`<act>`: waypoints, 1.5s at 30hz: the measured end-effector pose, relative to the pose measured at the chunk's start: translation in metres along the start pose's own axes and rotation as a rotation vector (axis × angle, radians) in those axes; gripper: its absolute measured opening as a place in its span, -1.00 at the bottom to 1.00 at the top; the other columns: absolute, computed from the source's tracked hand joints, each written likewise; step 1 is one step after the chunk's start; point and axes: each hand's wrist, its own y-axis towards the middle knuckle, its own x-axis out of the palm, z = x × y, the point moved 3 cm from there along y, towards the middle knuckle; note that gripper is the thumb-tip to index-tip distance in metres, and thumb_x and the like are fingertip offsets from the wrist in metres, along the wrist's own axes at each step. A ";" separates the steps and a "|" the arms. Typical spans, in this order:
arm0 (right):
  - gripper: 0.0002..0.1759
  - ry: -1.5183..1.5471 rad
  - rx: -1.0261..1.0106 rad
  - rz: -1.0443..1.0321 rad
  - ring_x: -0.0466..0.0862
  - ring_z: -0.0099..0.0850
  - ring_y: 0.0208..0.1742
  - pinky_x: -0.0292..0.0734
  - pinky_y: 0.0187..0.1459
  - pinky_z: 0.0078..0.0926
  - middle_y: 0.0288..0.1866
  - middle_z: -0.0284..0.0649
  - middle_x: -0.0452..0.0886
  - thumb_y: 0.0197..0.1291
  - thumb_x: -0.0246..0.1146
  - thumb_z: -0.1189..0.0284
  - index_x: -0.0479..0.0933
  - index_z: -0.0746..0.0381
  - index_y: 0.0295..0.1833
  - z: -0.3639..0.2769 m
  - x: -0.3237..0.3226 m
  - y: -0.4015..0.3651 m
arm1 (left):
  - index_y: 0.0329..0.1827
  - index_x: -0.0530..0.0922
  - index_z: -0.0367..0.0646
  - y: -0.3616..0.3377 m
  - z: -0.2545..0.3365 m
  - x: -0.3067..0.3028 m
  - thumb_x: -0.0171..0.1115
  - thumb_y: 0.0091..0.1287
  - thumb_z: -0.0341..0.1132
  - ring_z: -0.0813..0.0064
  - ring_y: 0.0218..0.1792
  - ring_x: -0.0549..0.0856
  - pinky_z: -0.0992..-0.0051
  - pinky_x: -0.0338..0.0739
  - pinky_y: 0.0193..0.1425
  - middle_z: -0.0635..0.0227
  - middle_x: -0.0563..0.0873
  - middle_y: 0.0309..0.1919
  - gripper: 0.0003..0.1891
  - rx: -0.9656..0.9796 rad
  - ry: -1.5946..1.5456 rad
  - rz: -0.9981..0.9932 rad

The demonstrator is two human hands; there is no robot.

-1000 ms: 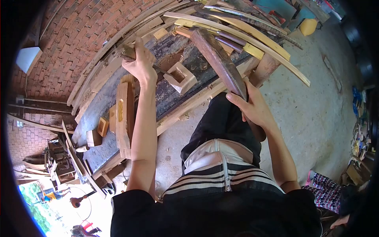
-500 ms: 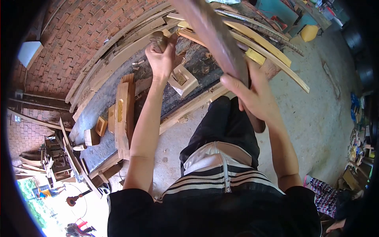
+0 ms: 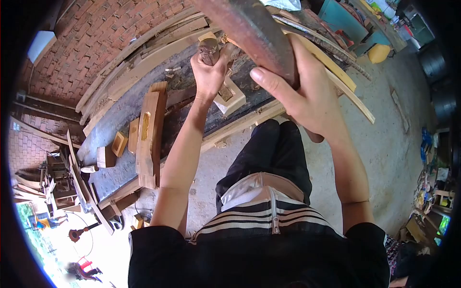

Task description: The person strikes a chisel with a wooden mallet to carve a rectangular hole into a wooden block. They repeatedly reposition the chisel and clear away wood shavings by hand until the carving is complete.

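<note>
My left hand (image 3: 210, 76) is wrapped round an upright tool with a round wooden handle (image 3: 209, 52), its top end facing up; the lower end is hidden behind my hand. Just right of and below that hand lies a pale wooden block (image 3: 232, 102) with a hollow cut in its top. My right hand (image 3: 312, 98) grips a thick, dark wooden club (image 3: 259, 33), which slants across the upper middle of the view, close to the camera. The block rests on a dark workbench (image 3: 192, 122).
Left on the bench stand a long slotted timber (image 3: 152, 132), a small hollowed block (image 3: 119, 143) and another block (image 3: 105, 157). Long boards (image 3: 144, 72) run along the brick wall. A yellow container (image 3: 379, 54) is at upper right. Part of another person (image 3: 408, 261) shows at lower right.
The view has shifted slightly. My right hand and the club have moved up and left, nearer the handle. My left hand still holds the tool at the block.
</note>
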 end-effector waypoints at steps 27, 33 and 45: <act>-0.37 0.317 0.849 0.032 0.46 -0.58 -0.68 0.38 -0.69 -0.58 -0.39 -0.25 0.52 0.29 0.38 0.09 0.39 0.40 0.17 0.092 0.000 -0.129 | -0.15 0.48 -0.23 0.003 0.013 -0.036 0.07 0.57 0.01 0.47 -0.46 0.71 0.46 0.65 -0.32 0.25 0.66 -0.44 -0.59 0.131 0.270 -0.056; -0.38 0.318 0.877 0.014 0.45 -0.57 -0.69 0.37 -0.69 -0.57 -0.42 -0.26 0.51 0.27 0.39 0.07 0.41 0.37 0.13 0.092 0.004 -0.135 | -0.42 0.44 -0.17 0.020 -0.003 -0.028 0.24 0.49 0.02 0.54 -0.64 0.58 0.50 0.46 -0.64 0.32 0.59 -0.61 -0.54 0.033 -0.088 0.178; -0.39 0.301 0.873 0.091 0.46 -0.56 -0.69 0.39 -0.69 -0.56 -0.41 -0.25 0.54 0.28 0.38 0.11 0.41 0.38 0.18 0.091 -0.001 -0.142 | -0.42 0.39 -0.08 0.017 -0.007 -0.010 0.28 0.48 -0.04 0.70 -0.71 0.40 0.61 0.30 -0.66 0.44 0.49 -0.67 -0.60 0.236 0.066 0.345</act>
